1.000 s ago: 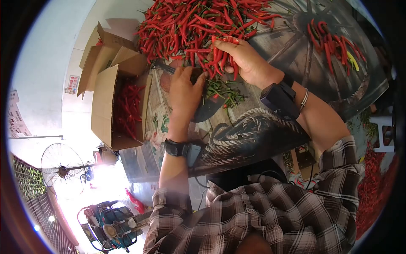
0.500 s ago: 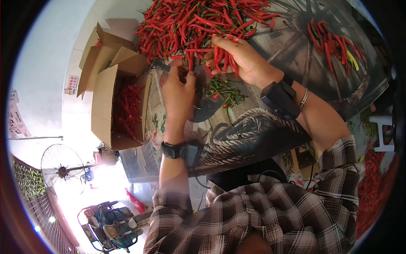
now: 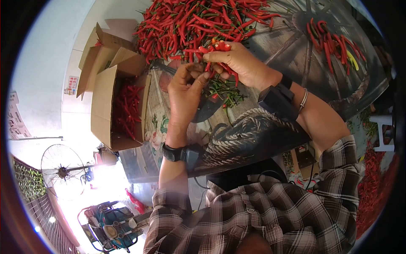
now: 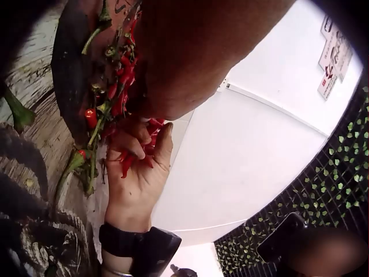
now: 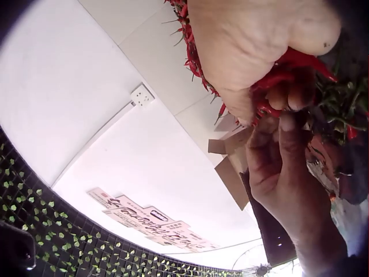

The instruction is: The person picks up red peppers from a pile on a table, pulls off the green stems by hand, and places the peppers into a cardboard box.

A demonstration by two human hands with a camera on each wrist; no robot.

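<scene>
Over the table, my right hand [image 3: 247, 65] grips a bunch of red chili peppers [image 3: 224, 70], with several pale, stemless ends showing above the thumb. Close beside it is my left hand [image 3: 186, 86], its fingers curled and its thumb near the lower chilies. In the right wrist view, the left fingertips reach the bunch right under the right hand's fingers; I cannot tell if they pinch a chili. The left wrist view shows the right palm with red chilies [image 4: 130, 164] across it. Green stems [image 3: 226, 91] lie heaped below the hands.
A large heap of red chilies [image 3: 186, 25] covers the table's far side. At left stands an open cardboard box [image 3: 102, 106] with red chilies inside. Another small group of chilies [image 3: 334, 44], one yellow-green, lies at right. A white stool [image 3: 384, 133] stands beyond the table.
The left hand first drew left, away from the bunch, then came back right against it. The right hand has turned, so the chilies' cut ends now show on top.
</scene>
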